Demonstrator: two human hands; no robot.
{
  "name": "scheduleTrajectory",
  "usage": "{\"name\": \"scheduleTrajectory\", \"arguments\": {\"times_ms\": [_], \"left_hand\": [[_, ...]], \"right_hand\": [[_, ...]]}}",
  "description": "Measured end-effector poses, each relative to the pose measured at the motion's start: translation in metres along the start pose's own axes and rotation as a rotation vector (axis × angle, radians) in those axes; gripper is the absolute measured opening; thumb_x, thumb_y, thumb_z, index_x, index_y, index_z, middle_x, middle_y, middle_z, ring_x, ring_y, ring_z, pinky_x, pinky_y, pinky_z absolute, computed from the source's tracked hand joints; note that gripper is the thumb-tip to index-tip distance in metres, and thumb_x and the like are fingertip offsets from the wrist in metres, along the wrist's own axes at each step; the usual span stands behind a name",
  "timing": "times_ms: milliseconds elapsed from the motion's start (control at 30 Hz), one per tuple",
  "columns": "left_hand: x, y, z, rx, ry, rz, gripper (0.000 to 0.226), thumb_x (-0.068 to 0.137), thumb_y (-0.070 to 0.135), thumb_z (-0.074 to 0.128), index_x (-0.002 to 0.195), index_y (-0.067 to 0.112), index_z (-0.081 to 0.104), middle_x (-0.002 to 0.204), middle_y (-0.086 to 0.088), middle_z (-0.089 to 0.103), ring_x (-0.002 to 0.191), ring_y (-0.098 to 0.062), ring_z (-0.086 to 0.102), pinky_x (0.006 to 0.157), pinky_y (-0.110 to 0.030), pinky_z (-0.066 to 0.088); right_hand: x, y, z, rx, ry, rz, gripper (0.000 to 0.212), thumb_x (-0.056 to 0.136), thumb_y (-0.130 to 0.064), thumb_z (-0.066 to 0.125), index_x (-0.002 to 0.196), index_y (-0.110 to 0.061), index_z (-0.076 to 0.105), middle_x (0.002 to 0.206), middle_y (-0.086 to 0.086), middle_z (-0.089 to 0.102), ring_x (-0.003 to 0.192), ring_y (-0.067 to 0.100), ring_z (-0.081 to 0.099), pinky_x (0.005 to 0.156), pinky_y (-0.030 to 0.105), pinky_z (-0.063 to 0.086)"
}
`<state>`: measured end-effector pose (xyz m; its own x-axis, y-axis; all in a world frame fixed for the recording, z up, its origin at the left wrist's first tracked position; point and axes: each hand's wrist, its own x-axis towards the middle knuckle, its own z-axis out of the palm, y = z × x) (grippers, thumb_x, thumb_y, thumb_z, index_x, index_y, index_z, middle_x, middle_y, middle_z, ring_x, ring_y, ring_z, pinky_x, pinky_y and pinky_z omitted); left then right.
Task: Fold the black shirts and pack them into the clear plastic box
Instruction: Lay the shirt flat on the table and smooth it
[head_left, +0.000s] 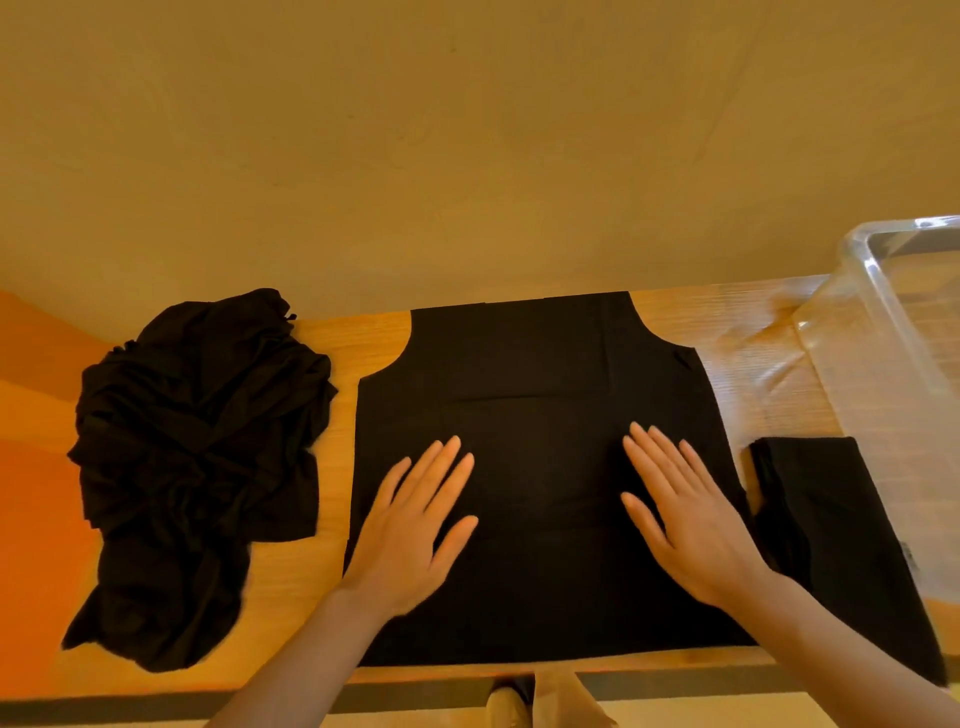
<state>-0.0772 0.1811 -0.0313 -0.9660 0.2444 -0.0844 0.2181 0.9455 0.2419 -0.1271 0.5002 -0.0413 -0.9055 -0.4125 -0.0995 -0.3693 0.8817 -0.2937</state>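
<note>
A black shirt (540, 364) lies spread flat on the wooden table (753, 364), sleeveless end toward the far edge. My left hand (410, 525) rests flat on its lower left part, fingers straight. My right hand (685, 509) presses flat on its lower right part, fingers spread. A crumpled pile of black shirts (202, 457) sits to the left. A folded black shirt (841, 525) lies at the right, inside the near end of the clear plastic box (883, 322).
The table's near edge (467, 680) runs just below the spread shirt, with the floor and a shoe beneath. A tan wall stands behind the table. An orange surface shows at the far left.
</note>
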Motion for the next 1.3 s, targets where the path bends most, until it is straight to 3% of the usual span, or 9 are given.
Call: {"name": "scheduleTrajectory", "arguments": {"times_ms": [200, 433, 533, 667, 867, 967, 1067, 1167, 1300], "left_hand": [[-0.069, -0.018, 0.016, 0.009, -0.071, -0.165, 0.053, 0.102, 0.048, 0.016, 0.149, 0.027, 0.027, 0.158, 0.008, 0.019, 0.147, -0.01, 0.011, 0.118, -0.029, 0.003], [-0.077, -0.038, -0.008, 0.068, 0.102, -0.243, 0.033, 0.097, 0.033, 0.047, 0.117, 0.015, 0.066, 0.121, -0.001, 0.062, 0.108, -0.019, 0.061, 0.095, -0.041, 0.04], [-0.069, -0.037, -0.02, 0.077, 0.074, -0.271, 0.026, 0.08, 0.013, 0.075, 0.105, 0.018, 0.071, 0.104, 0.001, 0.067, 0.093, -0.018, 0.065, 0.088, -0.041, 0.04], [-0.061, -0.034, -0.03, -0.015, -0.024, -0.307, 0.027, 0.092, 0.02, 0.062, 0.119, 0.026, 0.062, 0.1, 0.013, 0.057, 0.1, -0.006, 0.054, 0.093, -0.028, 0.021], [-0.061, -0.037, -0.038, 0.066, -0.094, -0.343, 0.012, 0.092, 0.04, 0.059, 0.1, 0.031, 0.063, 0.093, 0.015, 0.049, 0.094, -0.002, 0.047, 0.082, -0.025, 0.016], [-0.068, -0.039, -0.043, -0.053, -0.065, -0.358, 0.005, 0.09, 0.037, 0.063, 0.094, 0.034, 0.061, 0.09, 0.016, 0.055, 0.095, -0.004, 0.053, 0.084, -0.026, 0.021], [-0.077, -0.035, -0.061, -0.344, -0.07, -0.395, 0.012, 0.089, 0.029, 0.067, 0.1, 0.032, 0.063, 0.089, 0.013, 0.062, 0.091, -0.005, 0.058, 0.08, -0.018, 0.039], [-0.085, -0.026, -0.088, -0.466, -0.09, -0.394, 0.015, 0.089, 0.024, 0.066, 0.099, 0.036, 0.063, 0.086, 0.013, 0.061, 0.082, -0.002, 0.057, 0.066, -0.01, 0.04], [-0.073, -0.025, -0.13, -0.646, 0.015, -0.393, 0.02, 0.086, 0.018, 0.067, 0.093, 0.036, 0.068, 0.085, 0.012, 0.068, 0.082, 0.0, 0.062, 0.068, -0.014, 0.048]], "right_hand": [[-0.058, 0.024, 0.003, -0.059, -0.065, 0.034, 0.056, 0.102, -0.047, 0.019, 0.151, -0.022, 0.021, 0.16, -0.004, 0.013, 0.148, 0.011, 0.006, 0.121, 0.032, 0.005], [-0.055, 0.043, -0.029, -0.202, -0.05, 0.126, 0.054, 0.08, -0.005, 0.072, 0.131, -0.007, 0.055, 0.133, 0.013, 0.057, 0.12, 0.028, 0.056, 0.097, 0.038, 0.048], [-0.046, 0.041, -0.043, -0.268, -0.106, 0.062, 0.048, 0.09, -0.013, 0.062, 0.136, -0.015, 0.048, 0.13, 0.003, 0.055, 0.115, 0.018, 0.053, 0.098, 0.028, 0.043], [-0.039, 0.033, -0.055, -0.385, -0.188, 0.076, 0.033, 0.098, -0.022, 0.049, 0.131, -0.025, 0.047, 0.126, -0.005, 0.052, 0.115, 0.011, 0.049, 0.1, 0.026, 0.034], [-0.044, 0.029, -0.068, -0.523, -0.21, 0.078, 0.022, 0.099, -0.036, 0.044, 0.116, -0.029, 0.057, 0.112, -0.01, 0.056, 0.103, 0.008, 0.05, 0.093, 0.027, 0.026], [-0.053, 0.033, -0.072, -0.331, -0.091, 0.073, 0.007, 0.097, -0.035, 0.051, 0.101, -0.037, 0.056, 0.1, -0.012, 0.06, 0.095, 0.006, 0.052, 0.085, 0.025, 0.017], [-0.066, 0.043, -0.077, 0.015, 0.009, 0.096, 0.024, 0.088, -0.028, 0.069, 0.087, -0.043, 0.05, 0.08, -0.015, 0.06, 0.077, 0.0, 0.052, 0.087, 0.028, 0.02], [-0.078, 0.04, -0.098, 0.456, 0.004, 0.121, 0.026, 0.075, -0.067, 0.062, 0.085, -0.043, 0.061, 0.078, -0.011, 0.066, 0.067, 0.004, 0.062, 0.074, 0.028, 0.051], [-0.068, 0.036, -0.132, 0.696, 0.015, 0.16, 0.049, 0.061, -0.083, 0.056, 0.09, -0.045, 0.066, 0.085, -0.013, 0.071, 0.079, 0.003, 0.067, 0.074, 0.011, 0.05]]}}
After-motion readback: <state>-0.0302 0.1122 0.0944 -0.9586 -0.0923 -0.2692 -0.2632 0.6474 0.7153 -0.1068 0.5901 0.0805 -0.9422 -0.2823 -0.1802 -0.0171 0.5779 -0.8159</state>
